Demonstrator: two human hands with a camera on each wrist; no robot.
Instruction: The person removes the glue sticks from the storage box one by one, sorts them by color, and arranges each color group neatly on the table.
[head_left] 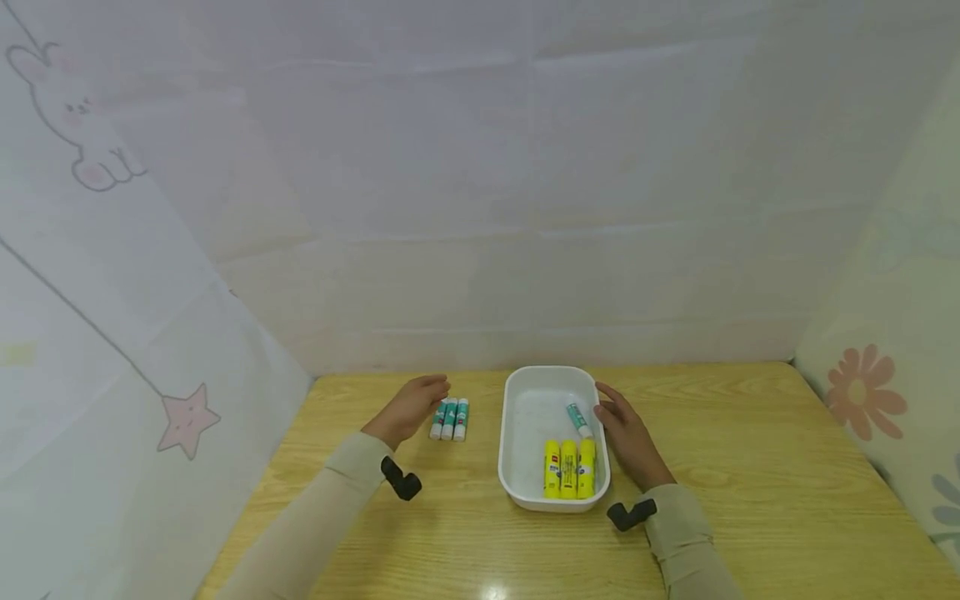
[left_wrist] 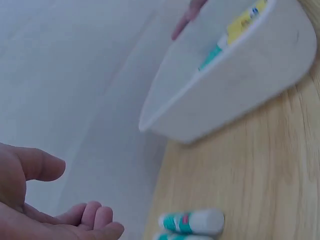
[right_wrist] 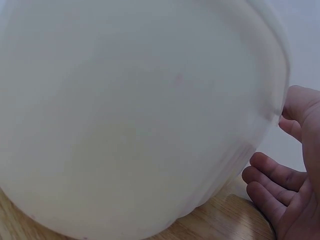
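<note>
Right hand [head_left: 628,435], barely curled, touches white bin [head_left: 522,446].

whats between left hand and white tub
Three teal tubes beside the left hand, then bare table up to the tub, in the head view.

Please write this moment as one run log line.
Left hand: empty, near three teal sticks on table | Right hand: at right rim of white bin | In bin: three yellow sticks, one teal stick
</note>
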